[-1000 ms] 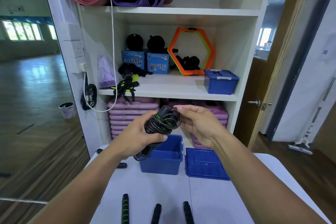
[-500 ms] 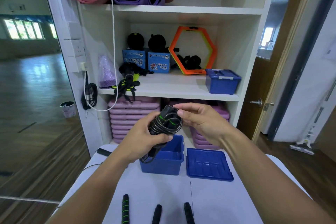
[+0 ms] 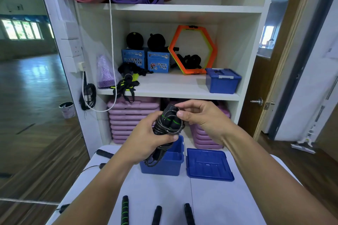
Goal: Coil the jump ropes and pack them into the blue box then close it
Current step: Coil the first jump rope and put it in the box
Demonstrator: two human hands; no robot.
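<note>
My left hand (image 3: 146,140) grips a coiled black jump rope with green-banded handles (image 3: 167,124), held in the air just above the open blue box (image 3: 164,165). My right hand (image 3: 199,117) pinches the cord at the top of the bundle. A loop of cord hangs from the bundle in front of the box. The box's blue lid (image 3: 208,164) lies flat on the white table (image 3: 219,202) to the right of the box. Three more rope handles lie at the table's near edge: a green-striped handle (image 3: 125,210) and two black handles (image 3: 157,214), (image 3: 188,213).
Another black handle (image 3: 105,153) and a thin cord (image 3: 87,169) lie at the table's left. Behind the table stands a white shelf unit (image 3: 170,90) with a second blue box (image 3: 222,80), an orange hexagon ring (image 3: 193,49), small boxes and purple step boards (image 3: 131,118). A door stands at right.
The view has tilted slightly. My right hand's fingers have moved along the top of the bundle, winding the cord, while my left hand keeps its grip.
</note>
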